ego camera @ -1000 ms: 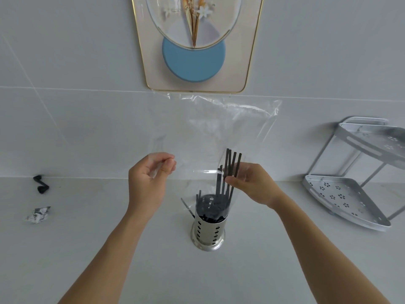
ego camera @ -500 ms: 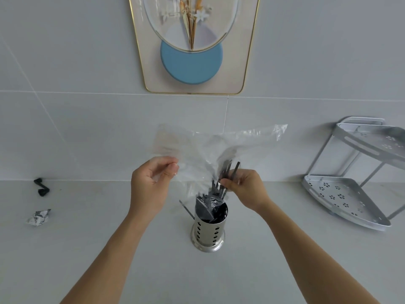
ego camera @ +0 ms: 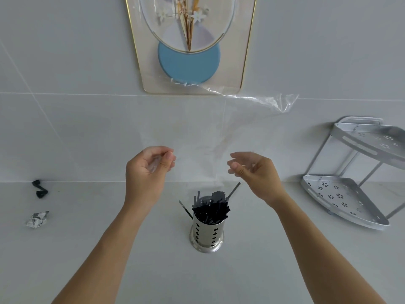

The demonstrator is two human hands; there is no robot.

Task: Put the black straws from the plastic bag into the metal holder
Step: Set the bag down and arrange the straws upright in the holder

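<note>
A perforated metal holder (ego camera: 207,234) stands on the counter between my forearms, packed with black straws (ego camera: 210,207); two straws lean out at its sides. The clear plastic bag (ego camera: 252,98) hangs lifted above the holder against the wall, with its crinkled edge high on the right. My left hand (ego camera: 149,172) pinches the bag's lower left edge between thumb and fingers. To the upper right of the holder, my right hand (ego camera: 256,174) hovers with loosely curled, parted fingers and no straw in it.
A two-tier metal corner rack (ego camera: 341,198) stands at the right against the wall. A small black object (ego camera: 40,189) and a crumpled wrapper (ego camera: 37,219) lie at the left. A framed decoration (ego camera: 188,62) hangs on the tiled wall.
The straws that my right hand held through the bag have dropped into the holder. My right hand has let go and moved right. The bag has been lifted clear of the holder.
</note>
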